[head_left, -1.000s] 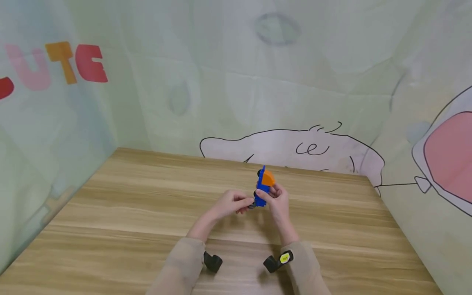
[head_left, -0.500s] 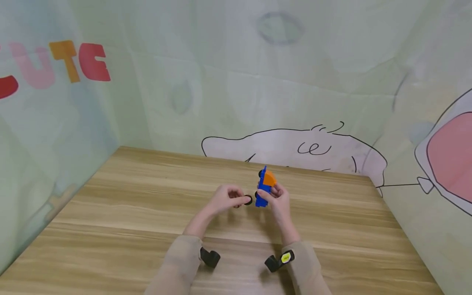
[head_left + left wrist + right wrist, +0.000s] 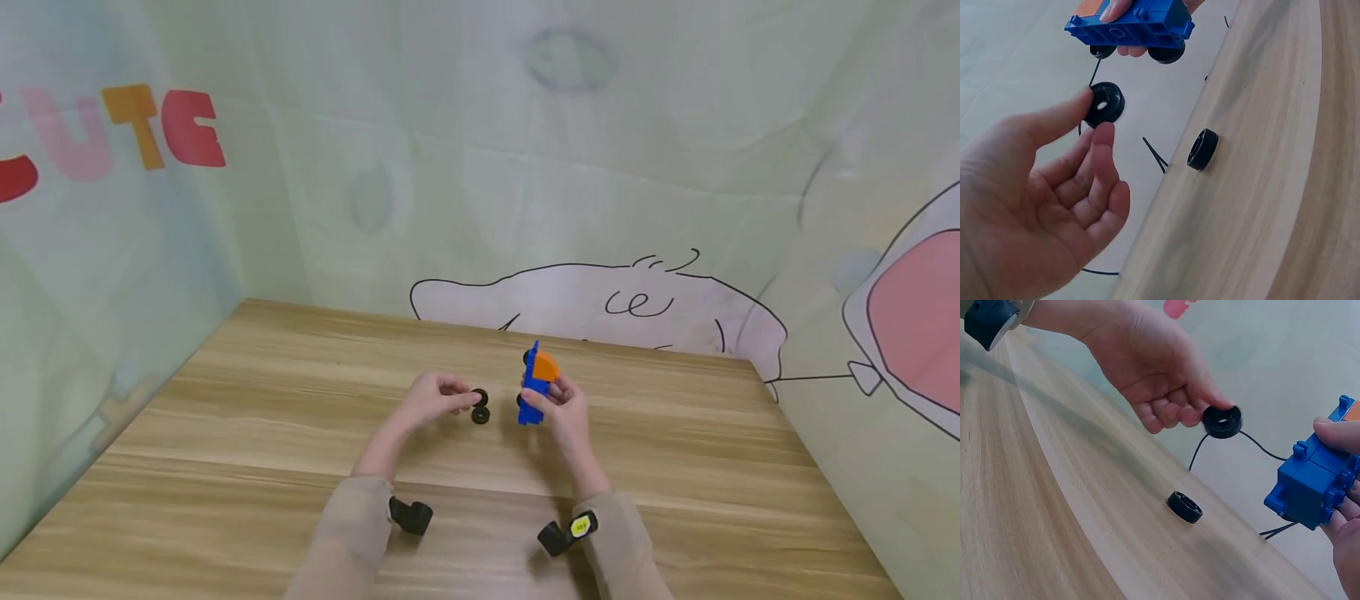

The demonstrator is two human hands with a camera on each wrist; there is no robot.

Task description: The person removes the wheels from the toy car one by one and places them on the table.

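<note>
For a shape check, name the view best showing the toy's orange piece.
The head view: the orange piece appears small but uncropped. Left wrist crops it at the top; right wrist catches only a sliver at its edge.

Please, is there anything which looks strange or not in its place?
Yes: one loose wheel lies on the table and the left hand pinches another wheel, though similar wheels sit mounted on the blue toy vehicle.

One toy vehicle (image 3: 1132, 30), two loose wheels (image 3: 1209, 149), two attached wheels (image 3: 1167, 55) showing, one table (image 3: 675, 467)
</note>
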